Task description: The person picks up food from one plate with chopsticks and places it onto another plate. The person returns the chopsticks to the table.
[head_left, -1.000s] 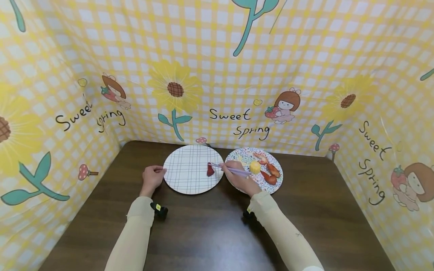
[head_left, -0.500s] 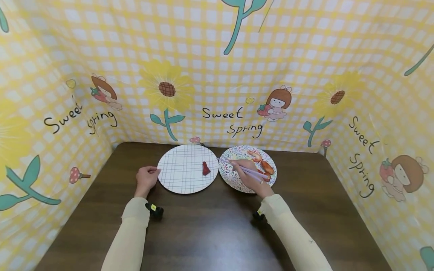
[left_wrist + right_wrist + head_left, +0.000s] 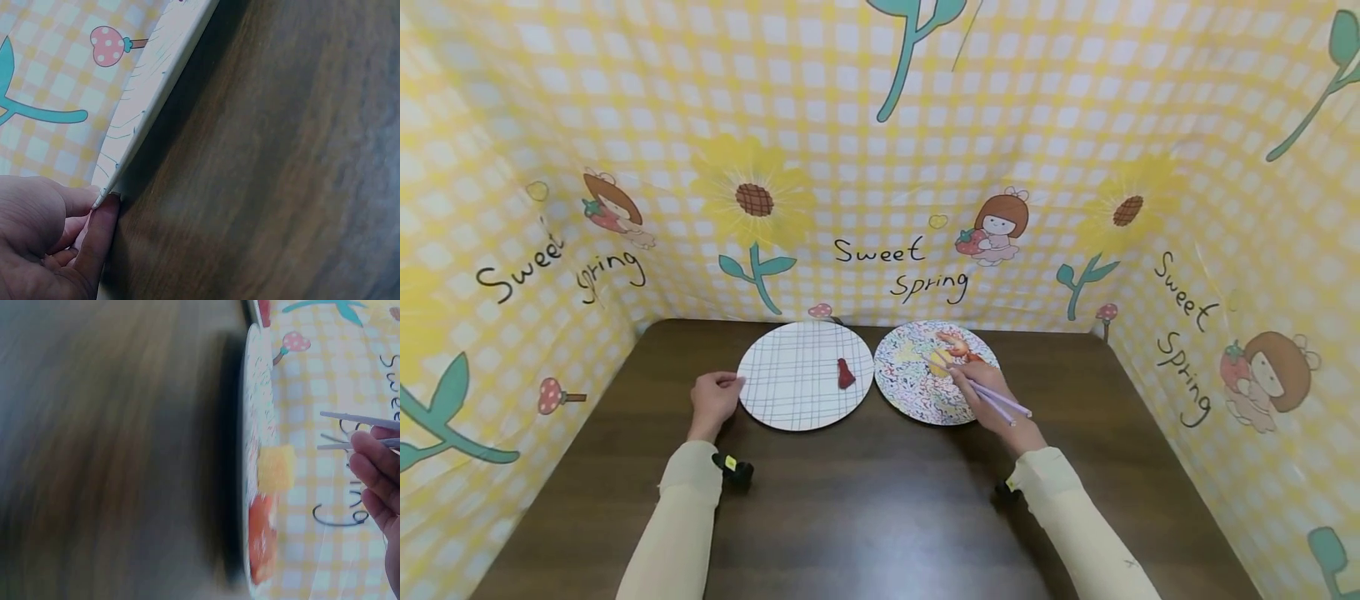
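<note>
We note left hand (image 3: pixel 713 404) pinching grid plate (image 3: pixel 790 375), right hand (image 3: pixel 994 402) gripping chopsticks (image 3: pixel 1011 405) near corn (image 3: pixel 276 469), masking part of speckled plate (image 3: pixel 910 396).

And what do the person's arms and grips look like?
Left sleeve and right sleeve are long and cream; the right has a small dark mark. By each cuff sits a black device with a yellow label. Left grip and right grip are ungloved.
</note>
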Available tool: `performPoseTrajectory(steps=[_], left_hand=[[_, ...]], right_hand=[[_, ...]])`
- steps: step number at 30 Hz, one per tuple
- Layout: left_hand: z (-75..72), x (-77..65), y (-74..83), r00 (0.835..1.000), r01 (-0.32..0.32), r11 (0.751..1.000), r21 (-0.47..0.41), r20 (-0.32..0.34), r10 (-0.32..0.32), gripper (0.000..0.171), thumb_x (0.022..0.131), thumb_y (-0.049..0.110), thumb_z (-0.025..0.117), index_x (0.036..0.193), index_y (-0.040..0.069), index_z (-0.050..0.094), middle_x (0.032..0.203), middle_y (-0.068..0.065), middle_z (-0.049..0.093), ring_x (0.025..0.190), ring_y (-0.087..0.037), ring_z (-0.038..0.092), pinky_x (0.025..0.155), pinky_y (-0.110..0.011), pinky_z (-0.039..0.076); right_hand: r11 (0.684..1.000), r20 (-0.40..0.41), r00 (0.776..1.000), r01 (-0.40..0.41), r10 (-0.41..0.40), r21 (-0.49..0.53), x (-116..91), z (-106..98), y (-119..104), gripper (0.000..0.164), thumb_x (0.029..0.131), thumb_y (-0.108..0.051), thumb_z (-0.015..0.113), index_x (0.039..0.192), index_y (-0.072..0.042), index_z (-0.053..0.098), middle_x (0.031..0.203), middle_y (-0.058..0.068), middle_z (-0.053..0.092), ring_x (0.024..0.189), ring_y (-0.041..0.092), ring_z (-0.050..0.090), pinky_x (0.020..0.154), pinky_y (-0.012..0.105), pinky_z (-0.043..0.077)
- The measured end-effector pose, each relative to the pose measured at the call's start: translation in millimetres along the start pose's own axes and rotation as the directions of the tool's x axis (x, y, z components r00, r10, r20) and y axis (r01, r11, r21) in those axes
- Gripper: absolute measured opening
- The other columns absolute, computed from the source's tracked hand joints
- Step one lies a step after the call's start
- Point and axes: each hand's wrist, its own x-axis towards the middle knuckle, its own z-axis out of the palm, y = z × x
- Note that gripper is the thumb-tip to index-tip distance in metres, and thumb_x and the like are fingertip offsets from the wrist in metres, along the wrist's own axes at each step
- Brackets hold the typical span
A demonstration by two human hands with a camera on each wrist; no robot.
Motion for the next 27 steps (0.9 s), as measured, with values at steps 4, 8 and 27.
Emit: performPoseTrajectory(steps=[4,8,27], left_hand=[[-2.1,0.4,0.4,1.0,-0.003,1.0,0.0,-0.004,0.003,0.037,0.102,0.02,0.059,0.124,-0.01,0.066,0.12,-0.03,0.066,0.113,-0.041,0.061,0.092,-0.05,0.05],[-1.6,0.2,0.4,1.0,0.013,1.0,0.002,0.0,-0.013,0.038,0.102,0.021,0.059,0.124,-0.01,0.065,0.12,-0.03,0.066,0.113,-0.041,0.061,0.093,-0.05,0.05],[1.8,-1.8,0.3,1.0,0.009,1.0,0.003,-0.016,-0.009,0.036,0.101,0.02,0.06,0.121,-0.01,0.067,0.118,-0.03,0.068,0.112,-0.041,0.062,0.095,-0.05,0.049]], right_hand=[[0.999,-0.023,0.999,-0.03,0.031,0.025,-3,-4,4,0.018,0.097,-0.002,0.063,0.082,-0.006,0.072,0.068,0.001,0.058,0.063,0.016,0.052,0.06,0.032,0.045],[0.998,-0.031,0.997,-0.065,0.066,0.021,-6,-3,4,0.021,0.095,0.002,0.065,0.075,-0.005,0.068,0.066,0.003,0.055,0.061,0.015,0.049,0.057,0.03,0.043],[0.972,-0.015,0.998,0.061,-0.066,-0.227,-9,12,14,0.025,0.092,-0.002,0.066,0.068,-0.003,0.067,0.064,0.007,0.062,0.063,0.025,0.057,0.062,0.041,0.048]])
